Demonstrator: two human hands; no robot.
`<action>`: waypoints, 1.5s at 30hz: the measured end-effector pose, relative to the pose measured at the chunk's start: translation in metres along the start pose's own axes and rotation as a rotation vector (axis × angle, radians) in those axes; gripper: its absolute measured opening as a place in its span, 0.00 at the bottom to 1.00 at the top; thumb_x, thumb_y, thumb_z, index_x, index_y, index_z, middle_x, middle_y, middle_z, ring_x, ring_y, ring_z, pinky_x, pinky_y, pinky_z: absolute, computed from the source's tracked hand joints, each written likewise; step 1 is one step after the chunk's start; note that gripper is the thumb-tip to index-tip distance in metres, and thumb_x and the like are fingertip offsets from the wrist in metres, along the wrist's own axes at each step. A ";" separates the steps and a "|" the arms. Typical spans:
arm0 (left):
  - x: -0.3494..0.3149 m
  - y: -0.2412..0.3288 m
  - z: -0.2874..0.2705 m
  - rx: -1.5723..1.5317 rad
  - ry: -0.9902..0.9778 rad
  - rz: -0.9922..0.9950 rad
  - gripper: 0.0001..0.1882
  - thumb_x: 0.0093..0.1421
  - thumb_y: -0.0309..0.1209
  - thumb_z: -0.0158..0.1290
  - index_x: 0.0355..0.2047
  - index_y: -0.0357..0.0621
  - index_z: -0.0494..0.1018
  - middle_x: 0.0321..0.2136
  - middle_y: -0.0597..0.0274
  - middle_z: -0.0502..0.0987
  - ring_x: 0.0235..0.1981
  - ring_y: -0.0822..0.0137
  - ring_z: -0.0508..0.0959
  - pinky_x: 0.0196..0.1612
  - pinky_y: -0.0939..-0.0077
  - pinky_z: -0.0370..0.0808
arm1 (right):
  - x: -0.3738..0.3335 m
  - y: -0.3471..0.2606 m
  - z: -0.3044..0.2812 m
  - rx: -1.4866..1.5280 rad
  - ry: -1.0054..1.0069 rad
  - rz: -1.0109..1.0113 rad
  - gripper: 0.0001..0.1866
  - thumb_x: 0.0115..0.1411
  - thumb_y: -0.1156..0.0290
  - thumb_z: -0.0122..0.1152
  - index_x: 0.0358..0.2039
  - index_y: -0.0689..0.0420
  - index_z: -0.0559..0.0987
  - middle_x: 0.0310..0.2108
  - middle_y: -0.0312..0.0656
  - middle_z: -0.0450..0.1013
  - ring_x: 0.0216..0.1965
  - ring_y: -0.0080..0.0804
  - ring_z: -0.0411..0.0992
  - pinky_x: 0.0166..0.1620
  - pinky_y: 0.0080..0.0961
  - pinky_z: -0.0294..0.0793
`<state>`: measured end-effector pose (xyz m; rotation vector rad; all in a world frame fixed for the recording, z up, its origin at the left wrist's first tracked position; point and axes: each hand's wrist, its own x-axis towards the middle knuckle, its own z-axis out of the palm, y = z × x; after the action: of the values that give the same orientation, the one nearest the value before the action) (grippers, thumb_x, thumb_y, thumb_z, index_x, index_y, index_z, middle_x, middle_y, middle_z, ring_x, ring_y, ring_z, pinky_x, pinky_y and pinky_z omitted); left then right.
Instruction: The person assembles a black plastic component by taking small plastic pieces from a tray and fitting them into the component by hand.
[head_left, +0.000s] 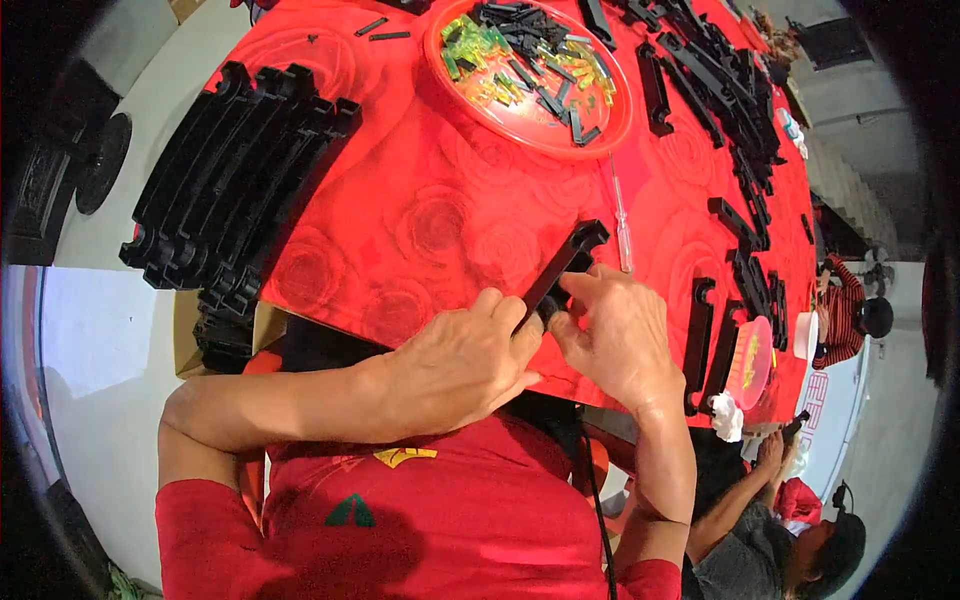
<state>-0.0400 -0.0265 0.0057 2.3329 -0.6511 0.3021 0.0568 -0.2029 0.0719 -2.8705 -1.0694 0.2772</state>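
Near the table's front edge, both my hands hold one long black plastic part (568,254) with a hooked end, tilted up toward the far right. My left hand (465,350) is closed round its lower end. My right hand (622,325) pinches it farther up, fingers and thumb bent against its side. What lies between the right fingertips is mostly hidden. Beyond my right hand a screwdriver (624,232) with a clear handle lies on the red cloth. A round red tray (600,148) farther off bears small black strips and yellow and green pieces.
A row of similar black parts (245,180) lies at the left, with more in a cardboard box (187,335) below. A long heap of black parts (715,75) covers the right side. A pink dish (762,360) sits near right. Another person (790,550) works at lower right.
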 end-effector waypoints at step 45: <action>0.005 -0.007 0.008 -0.039 -0.075 -0.003 0.30 0.55 0.34 0.67 0.54 0.28 0.74 0.31 0.59 0.66 0.30 0.63 0.71 0.25 0.73 0.74 | 0.035 0.041 -0.008 0.376 -0.169 -0.128 0.11 0.47 0.80 0.70 0.31 0.62 0.78 0.27 0.51 0.75 0.33 0.56 0.77 0.36 0.45 0.76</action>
<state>-0.0323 -0.0290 -0.0019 2.3171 -0.6835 0.1998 0.1104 -0.2110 0.0699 -2.4703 -1.0852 0.6452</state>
